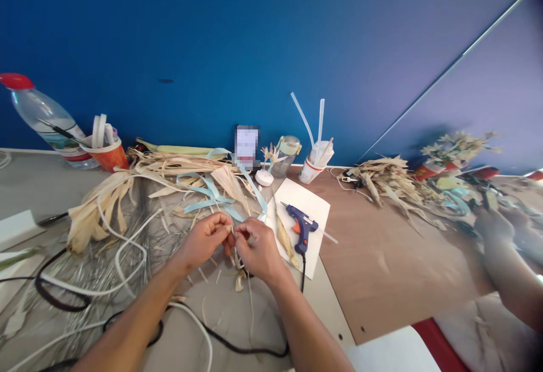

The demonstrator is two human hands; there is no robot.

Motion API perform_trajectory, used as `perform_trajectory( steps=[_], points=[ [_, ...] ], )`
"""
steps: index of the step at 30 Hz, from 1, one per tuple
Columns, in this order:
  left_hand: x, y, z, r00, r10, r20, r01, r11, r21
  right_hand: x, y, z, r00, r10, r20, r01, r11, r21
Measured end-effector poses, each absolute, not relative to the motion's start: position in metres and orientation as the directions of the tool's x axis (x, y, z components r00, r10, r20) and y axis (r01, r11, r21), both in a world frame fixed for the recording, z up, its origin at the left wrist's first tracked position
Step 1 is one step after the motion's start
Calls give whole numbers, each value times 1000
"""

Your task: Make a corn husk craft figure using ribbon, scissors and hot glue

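Observation:
My left hand (207, 240) and my right hand (259, 247) meet above the table, fingertips pinched together. Between them is a thin strip of corn husk (235, 259), mostly hidden by the fingers. A small curled piece of husk (240, 282) lies just below. Right of my right hand, a blue glue gun (302, 225) rests on a white sheet (311, 195) beside a narrow dried husk (286, 236). Behind the hands are light blue ribbons (212, 191) and a spread of dried corn husks (169, 165).
Wire pieces (93, 270) and a white cable (123, 247) cover the left side. Along the wall stand a bottle (46, 117), an orange cup (110, 156), a phone (246, 145), a lidded jar (286, 160) and a cup with straws (311, 169). Another person's arm (504, 264) reaches in at right.

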State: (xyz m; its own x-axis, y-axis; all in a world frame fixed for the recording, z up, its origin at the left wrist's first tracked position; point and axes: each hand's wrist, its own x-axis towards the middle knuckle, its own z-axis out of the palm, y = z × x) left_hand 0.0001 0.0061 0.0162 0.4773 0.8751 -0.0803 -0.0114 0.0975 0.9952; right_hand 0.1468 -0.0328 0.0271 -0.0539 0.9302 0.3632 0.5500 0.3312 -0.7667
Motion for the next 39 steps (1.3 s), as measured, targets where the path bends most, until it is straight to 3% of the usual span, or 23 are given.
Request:
perform_trajectory(
  steps=[5, 11, 16, 28, 39],
  points=[
    [1, 5, 17, 468, 878, -98, 6, 108, 994, 145, -32, 24, -61, 918, 392, 619, 343, -707],
    [-2, 5, 15, 488, 868, -95, -75, 150, 986, 145, -30, 25, 125, 975, 186, 409, 121, -905],
    [3, 5, 13, 463, 882, -92, -36, 122, 992, 142, -29, 19, 148, 980, 133, 310, 82, -947],
    [4, 6, 12, 409, 909, -76, 38, 66, 997, 138, -30, 14, 118, 957, 264, 557, 156, -816],
    [1, 6, 5, 457, 885, -89, 50, 74, 996, 135, -29, 10, 66, 949, 309, 619, 204, -758]
  ],
)
